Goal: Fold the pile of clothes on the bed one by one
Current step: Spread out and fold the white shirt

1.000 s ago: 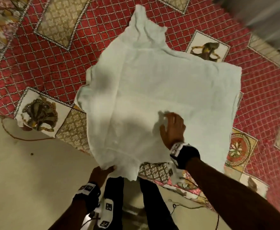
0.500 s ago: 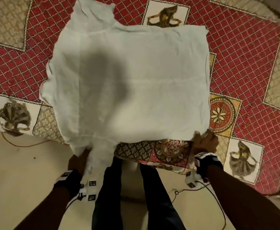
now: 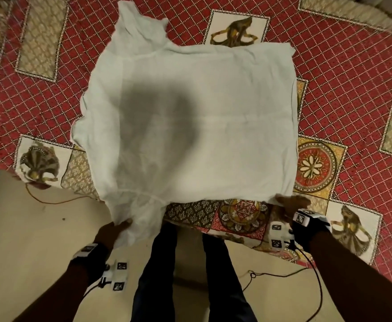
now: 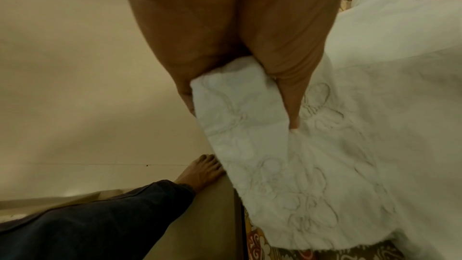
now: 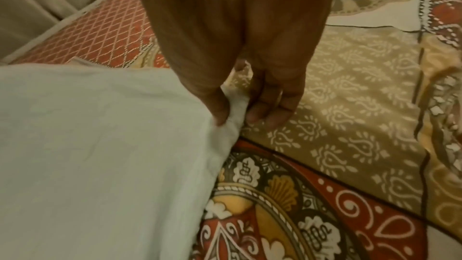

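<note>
Pale beige floor [image 3: 27, 228], red patterned bedspread [image 3: 352, 89], dim warm light

One white garment [image 3: 190, 117], one patterned bed cover [image 3: 343, 73], two hands and two wrist cameras are counted.

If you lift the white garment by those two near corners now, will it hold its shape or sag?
The white garment will probably sag: it bunches where the left hand grips it. It looks thin and light, creasing where the right hand pinches its corner. It should slide easily over the bedspread.
</note>
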